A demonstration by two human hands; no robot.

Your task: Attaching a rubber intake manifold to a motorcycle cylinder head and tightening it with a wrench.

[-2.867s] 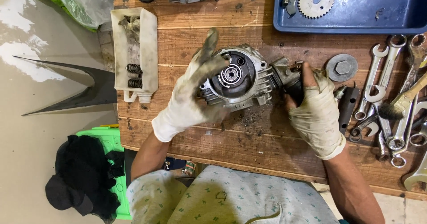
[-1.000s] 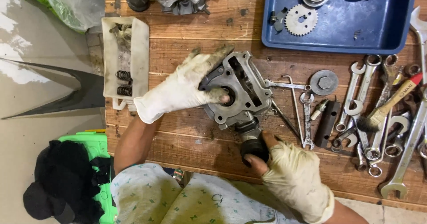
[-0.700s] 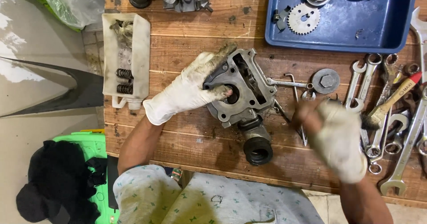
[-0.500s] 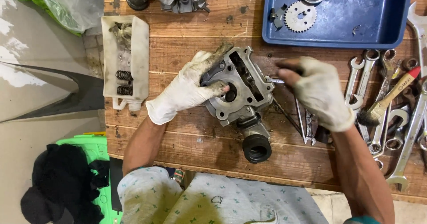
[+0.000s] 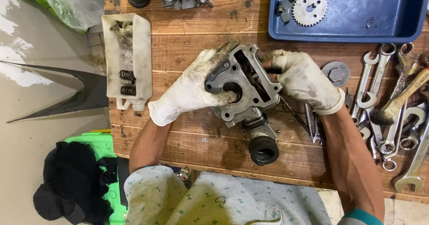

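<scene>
Gloved left hand (image 5: pixel 194 86) and gloved right hand (image 5: pixel 304 79) both closed around a grey metal engine part (image 5: pixel 243 88) at mid wooden bench (image 5: pixel 187 42), wrenches (image 5: pixel 384 113) to the right, blue tray (image 5: pixel 353 28) above.

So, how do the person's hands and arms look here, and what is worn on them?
The left hand and the right hand each wear a thin whitish glove, smeared with dark grease, ending at the wrist. The forearms are bare. A teal sleeve edge shows on the right arm, a pale patterned sleeve on the left.
</scene>
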